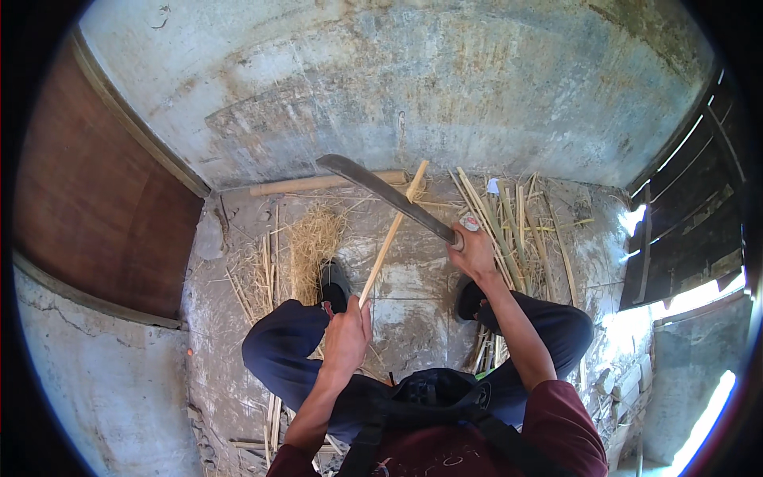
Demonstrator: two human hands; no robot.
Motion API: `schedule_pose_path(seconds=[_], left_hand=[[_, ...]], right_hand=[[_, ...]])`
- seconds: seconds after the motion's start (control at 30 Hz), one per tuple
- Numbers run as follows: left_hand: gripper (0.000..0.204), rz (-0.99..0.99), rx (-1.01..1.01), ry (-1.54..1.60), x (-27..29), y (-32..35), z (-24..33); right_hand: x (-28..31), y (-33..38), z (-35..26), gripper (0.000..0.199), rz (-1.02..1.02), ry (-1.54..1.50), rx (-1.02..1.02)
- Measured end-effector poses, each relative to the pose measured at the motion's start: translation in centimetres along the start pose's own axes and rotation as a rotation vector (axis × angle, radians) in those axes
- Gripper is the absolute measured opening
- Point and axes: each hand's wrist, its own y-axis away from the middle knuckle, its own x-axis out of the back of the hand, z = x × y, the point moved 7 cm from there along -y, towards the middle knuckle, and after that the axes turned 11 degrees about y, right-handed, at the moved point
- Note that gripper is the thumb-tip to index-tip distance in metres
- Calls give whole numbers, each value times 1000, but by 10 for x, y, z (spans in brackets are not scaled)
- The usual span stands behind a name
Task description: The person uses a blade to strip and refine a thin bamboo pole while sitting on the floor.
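My left hand [346, 340] is closed round the lower end of a pale bamboo strip [388, 240], which slants up and away to the right. In my right hand [472, 254] is the handle of a machete [380, 188] with a long, dark, curved blade. The blade points to the far left and crosses the strip near its upper end. Whether the edge touches the strip I cannot tell. Both hands are above the floor, between my bent knees.
Thin shavings [314, 242] are heaped by my left shoe [335, 285]. Several bamboo strips [517, 230] lie beyond my right shoe [469, 300]. A thick bamboo pole [318, 184] lies along the concrete wall [397, 87]. A brown wooden panel [103, 191] is at the left, dark boards [691, 207] at the right.
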Motion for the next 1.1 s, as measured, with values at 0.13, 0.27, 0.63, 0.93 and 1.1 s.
schedule_pose_path(seconds=[0.13,0.27,0.63,0.93,1.1], left_hand=[[23,-23,-23,36,-2,7,6],[26,7,-72,25,-8,8,5],[22,7,-29,86,0,-5,17],[20,-12,-5,150,-7,6,-4],[23,-31,-5,52,-6,0,11]], right_hand=[[6,-2,10,19,50,-14,-7],[-5,-8,14,21,-151,-137,12],[22,6,-54,25,-30,67,257],[23,-35,-30,19,17,138,-18],[-15,-22,-11,19,-279,-324,-106]])
